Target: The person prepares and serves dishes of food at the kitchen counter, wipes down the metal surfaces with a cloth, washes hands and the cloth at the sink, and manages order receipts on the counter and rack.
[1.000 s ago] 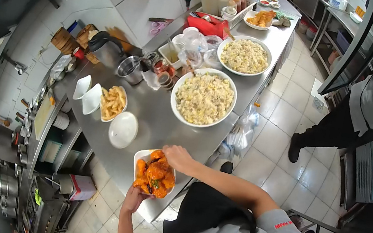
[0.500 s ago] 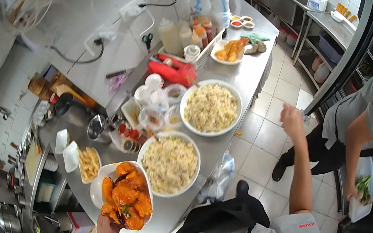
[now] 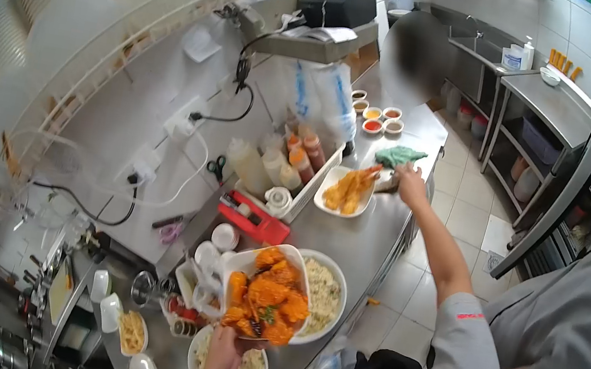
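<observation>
My left hand (image 3: 224, 361) grips the near edge of a white square bowl (image 3: 230, 261) of orange-glazed fried pieces (image 3: 267, 297) with green garnish. This bowl is held above two big round bowls of fried rice (image 3: 324, 297), partly covering them. Stretched far across the counter, my right hand (image 3: 411, 187) has its fingers closed at a dark greyish cloth (image 3: 387, 182), mostly hidden by the hand. A green cloth (image 3: 399, 156) lies just beyond the fingers. Left of that hand stands a white dish (image 3: 324, 202) with golden fried pieces (image 3: 348, 192).
Small sauce cups (image 3: 372, 125) stand at the counter's far end. Squeeze bottles (image 3: 250, 165) fill a white tray; a red dispenser (image 3: 252, 216) sits in front. Fries (image 3: 131, 332) are at lower left. A co-worker in grey (image 3: 572, 309) stands close on the right; another person's blurred head is beyond the counter.
My right hand has gone from the air over the floor to the cloths at the counter's far end. My left hand has carried the bowl of glazed pieces forward, over the rice.
</observation>
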Demonstrator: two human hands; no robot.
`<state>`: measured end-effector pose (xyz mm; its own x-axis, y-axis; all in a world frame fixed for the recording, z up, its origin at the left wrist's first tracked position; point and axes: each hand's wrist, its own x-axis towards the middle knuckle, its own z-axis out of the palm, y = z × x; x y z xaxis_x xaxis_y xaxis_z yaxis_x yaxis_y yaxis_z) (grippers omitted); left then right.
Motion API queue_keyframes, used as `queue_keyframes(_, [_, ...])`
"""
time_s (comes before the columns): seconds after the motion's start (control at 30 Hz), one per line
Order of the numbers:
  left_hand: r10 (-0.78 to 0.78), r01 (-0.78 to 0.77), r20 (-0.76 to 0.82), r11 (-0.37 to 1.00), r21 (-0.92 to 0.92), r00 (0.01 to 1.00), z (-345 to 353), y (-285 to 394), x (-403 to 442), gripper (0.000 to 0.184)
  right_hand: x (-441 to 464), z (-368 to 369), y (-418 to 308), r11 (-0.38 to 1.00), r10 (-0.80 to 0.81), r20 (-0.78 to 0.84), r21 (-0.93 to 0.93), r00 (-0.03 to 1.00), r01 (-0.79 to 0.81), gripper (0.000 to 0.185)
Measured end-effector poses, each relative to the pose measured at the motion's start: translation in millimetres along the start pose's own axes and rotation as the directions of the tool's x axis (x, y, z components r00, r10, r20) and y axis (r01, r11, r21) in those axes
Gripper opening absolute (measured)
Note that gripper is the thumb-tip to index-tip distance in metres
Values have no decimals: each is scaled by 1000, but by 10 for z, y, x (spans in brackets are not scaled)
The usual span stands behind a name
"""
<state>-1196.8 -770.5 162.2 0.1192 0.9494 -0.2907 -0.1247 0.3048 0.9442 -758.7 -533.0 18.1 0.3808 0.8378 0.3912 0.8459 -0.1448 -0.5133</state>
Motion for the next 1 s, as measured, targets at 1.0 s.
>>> queue_keyframes(1.0, [-194,168,351,981,101,916,3704,-469,3060,36,825,-1076,1242,-188,24,664,737,747,-649,55])
